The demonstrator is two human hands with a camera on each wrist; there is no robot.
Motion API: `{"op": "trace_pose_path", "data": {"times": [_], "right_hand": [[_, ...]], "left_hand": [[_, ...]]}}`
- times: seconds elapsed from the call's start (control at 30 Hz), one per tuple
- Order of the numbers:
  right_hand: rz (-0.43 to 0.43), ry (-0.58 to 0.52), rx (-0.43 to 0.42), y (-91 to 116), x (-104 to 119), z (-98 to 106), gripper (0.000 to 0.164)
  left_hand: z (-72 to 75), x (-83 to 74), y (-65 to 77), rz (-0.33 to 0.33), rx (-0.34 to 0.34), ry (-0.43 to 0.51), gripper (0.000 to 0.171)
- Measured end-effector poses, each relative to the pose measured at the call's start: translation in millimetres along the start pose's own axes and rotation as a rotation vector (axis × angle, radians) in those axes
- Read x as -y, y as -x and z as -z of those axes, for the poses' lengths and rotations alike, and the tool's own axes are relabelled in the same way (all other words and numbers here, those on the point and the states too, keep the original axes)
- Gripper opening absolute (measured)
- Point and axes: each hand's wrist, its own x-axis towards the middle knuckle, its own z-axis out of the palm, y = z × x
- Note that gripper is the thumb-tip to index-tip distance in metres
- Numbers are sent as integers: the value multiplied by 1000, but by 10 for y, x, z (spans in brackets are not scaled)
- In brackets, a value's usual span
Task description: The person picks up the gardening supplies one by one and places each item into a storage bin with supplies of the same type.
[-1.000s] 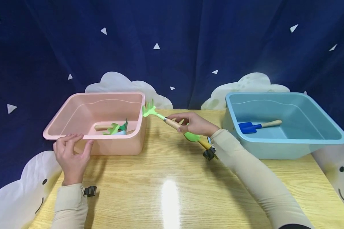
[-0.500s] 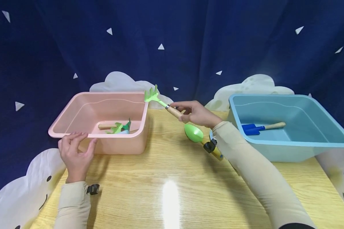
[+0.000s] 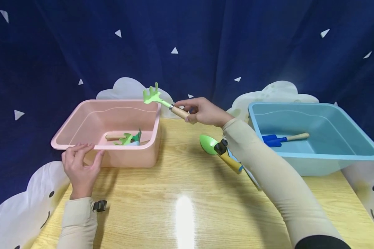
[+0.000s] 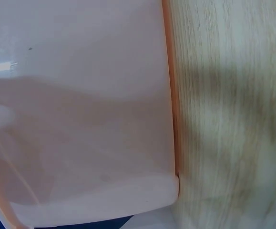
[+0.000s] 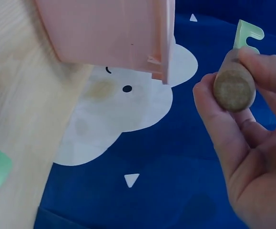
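My right hand (image 3: 204,112) pinches the wooden handle of a small light-green hand rake (image 3: 152,95) between thumb and fingers. Its tines point up and left, above the right end of a pink bin (image 3: 124,157). In the right wrist view, the round butt of the rake's handle (image 5: 234,90) faces the camera. My left hand (image 3: 81,169) grips the near rim of that bin at its left, fingers hooked over the edge. Inside the bin lie another light-green rake (image 3: 123,139), a dark-green tool (image 3: 137,135) and a wooden handle (image 3: 113,137).
On the wooden table (image 3: 143,207) lies a green trowel (image 3: 208,144) with a yellow handle; a light-blue tool (image 3: 250,176) is partly hidden under my right forearm. A blue bin (image 3: 314,164) at right holds a blue shovel (image 3: 274,141). Behind hangs a dark-blue curtain (image 3: 205,52).
My right hand has lifted the green hand rake up, then leftward toward the pink bin, uncovering more of the trowel. The left hand keeps its place on the bin's rim.
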Motion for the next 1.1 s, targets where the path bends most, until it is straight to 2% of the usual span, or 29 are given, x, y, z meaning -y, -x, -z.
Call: {"op": "trace_pose_path", "data": {"times": [0.37,0.7,1.1], "right_hand": [[40,3,33,-121,200,43,57],[56,-17,76,-236,374,-60,58],[41,-2,154,-373,530,-196,60]], "left_hand": [[-34,-90,-31,-9,-31,19,40],[19,-106,-6,3,-33,9,56],[6,-118,20,0,-30,11,53]]}}
